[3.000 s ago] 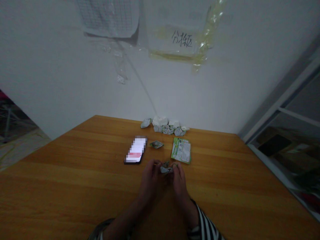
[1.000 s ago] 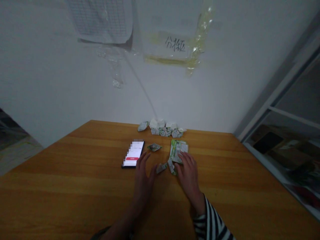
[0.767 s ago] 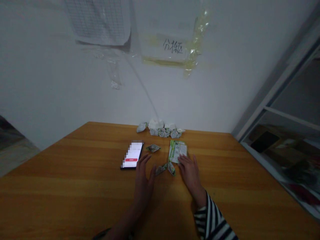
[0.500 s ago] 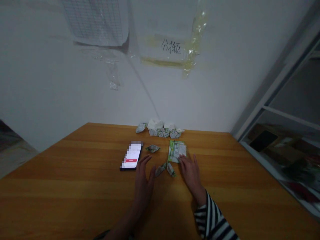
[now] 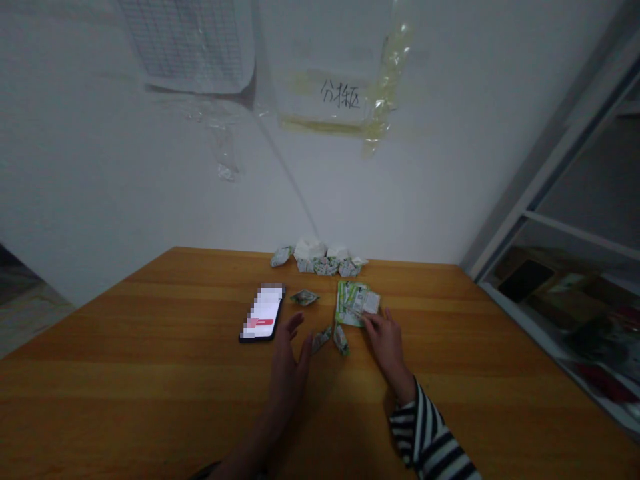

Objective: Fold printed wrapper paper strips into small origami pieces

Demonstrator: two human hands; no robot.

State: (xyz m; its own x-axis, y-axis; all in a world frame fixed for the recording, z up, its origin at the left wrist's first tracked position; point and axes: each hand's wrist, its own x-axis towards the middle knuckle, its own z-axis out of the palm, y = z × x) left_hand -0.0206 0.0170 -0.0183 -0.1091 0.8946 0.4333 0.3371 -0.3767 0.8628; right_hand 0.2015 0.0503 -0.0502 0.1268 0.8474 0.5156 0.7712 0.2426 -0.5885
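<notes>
At the right of the small group of items, my right hand [image 5: 385, 337] pinches the near edge of a flat green-and-white printed packet [image 5: 363, 300]. That packet lies askew over another flat green-and-white packet [image 5: 341, 312], partly covering it. My left hand [image 5: 290, 357] is held with thumb and fingers apart and nothing in it. Two small crumpled packets, a left one [image 5: 321, 339] and a right one [image 5: 341, 340], lie between my hands. Farther back is a third crumpled packet [image 5: 305, 297].
A phone [image 5: 263, 313] with a lit screen lies left of my left hand on the wooden table [image 5: 150, 347]. Crumpled packets and white tissue [image 5: 310, 251] line the table's back edge at the wall. Shelving [image 5: 575, 247] stands at the right.
My right hand has gone from resting with spread fingers on the flat packets to pinching the top one, which has shifted to the right. My left hand stays nearly still.
</notes>
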